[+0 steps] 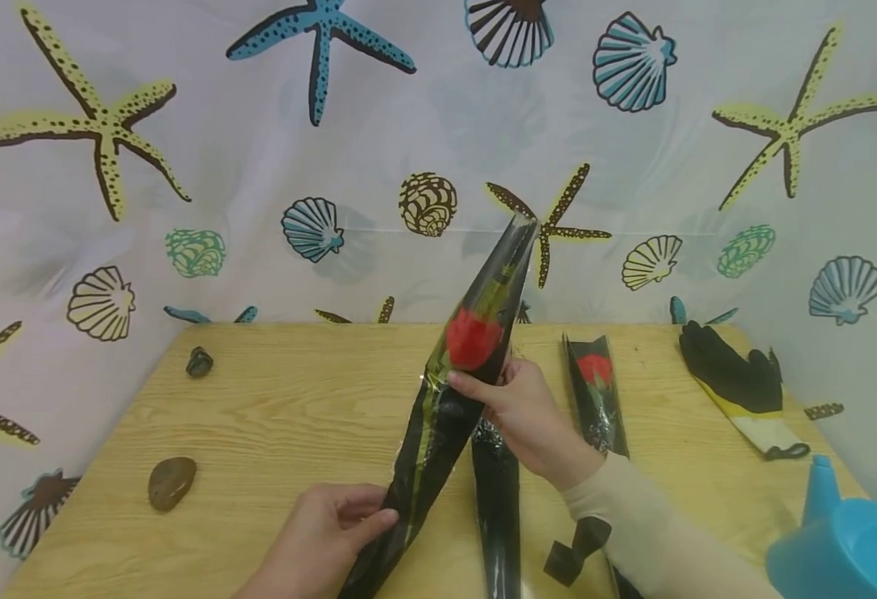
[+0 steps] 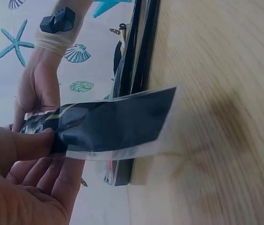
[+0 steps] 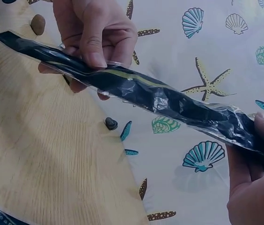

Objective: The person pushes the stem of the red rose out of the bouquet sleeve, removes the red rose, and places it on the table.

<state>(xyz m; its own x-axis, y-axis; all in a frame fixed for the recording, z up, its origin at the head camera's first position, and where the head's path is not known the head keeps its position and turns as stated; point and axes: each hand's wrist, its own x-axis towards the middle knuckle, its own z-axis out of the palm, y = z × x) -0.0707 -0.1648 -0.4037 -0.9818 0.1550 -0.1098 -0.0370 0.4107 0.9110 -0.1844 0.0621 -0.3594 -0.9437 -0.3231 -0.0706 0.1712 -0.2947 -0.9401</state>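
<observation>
**Blue watering can [image 1: 843,545] nearest; one wrapped rose [image 1: 446,424] held up over the desk [image 1: 296,416]**

The watering can stands right of the right grip [image 1: 521,420], toward the camera; its contents cannot be seen. The left grip [image 1: 326,532] is closed on the wrapped rose's lower part, thumb in front; the right grip is closed on it just below the red bloom [image 1: 474,339]. Picking this one up looks done; it is not set down. Its clear-and-black wrapper holds the bloom and a green stem. Left of the left grip lies a brown stone [image 1: 172,484]. Below the right grip lies a second wrapper [image 1: 497,507], its top hidden; just right of that grip, a third wrapper [image 1: 596,416] holds another red rose [image 1: 596,368]. Neither is in a grip, so both seem left to handle. Beyond the right grip, far right, lies a glove [image 1: 734,374]; beyond the left, a dark stone [image 1: 200,363].
</observation>
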